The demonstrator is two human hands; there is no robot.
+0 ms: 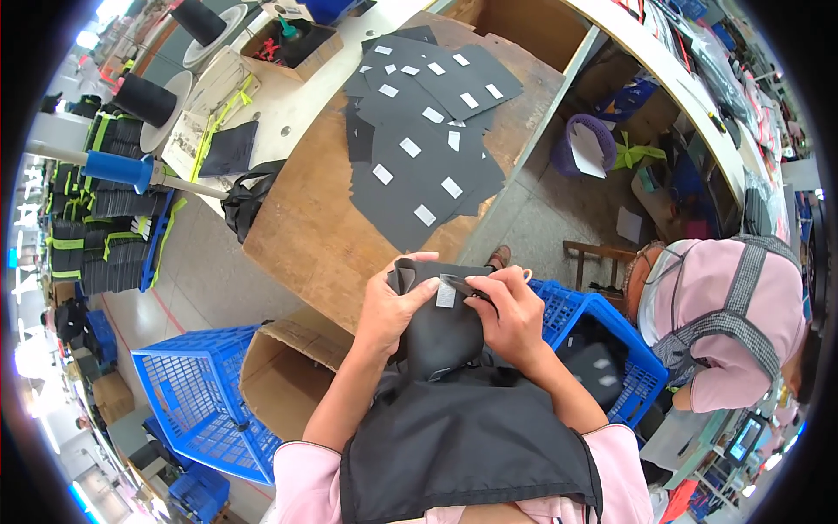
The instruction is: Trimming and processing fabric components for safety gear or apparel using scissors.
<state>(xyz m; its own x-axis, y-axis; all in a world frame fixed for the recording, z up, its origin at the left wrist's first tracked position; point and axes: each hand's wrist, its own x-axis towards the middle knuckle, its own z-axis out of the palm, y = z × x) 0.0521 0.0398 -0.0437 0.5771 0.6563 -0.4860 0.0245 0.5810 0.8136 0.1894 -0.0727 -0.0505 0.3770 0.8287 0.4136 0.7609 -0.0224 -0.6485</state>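
Your black apron (463, 437) lies nearest the camera, spread across the lower centre of the frame between two pink sleeves (312, 476). Directly above it, at the centre of the frame, is the dark grey workpiece (436, 341). It carries a white rectangular patch (445, 295) on its upper part. Its upper left corner is bent, and its body curves down toward the apron.

Your left hand (393, 301) is clamped on the workpiece's left side, thumb on the front face near the patch. Your right hand (509, 314) is closed around a small dark pointed tool (463, 285), whose tip is at the patch. Whether the tip touches the patch cannot be determined.

Note the edges. The wooden table (297, 227) ends just above your hands; bare wood shows between its left edge and the flat grey pieces (410, 175) at upper centre. A cardboard box (288, 375) and a blue crate (196, 349) stand at lower left; a second blue crate (642, 371) stands close beside your right forearm. Floor tiles (515, 210) show right of the table.

The flat pieces are matte and overlapping, each patch pale and rectangular. The crates are latticed plastic; the tabletop is worn brown wood.
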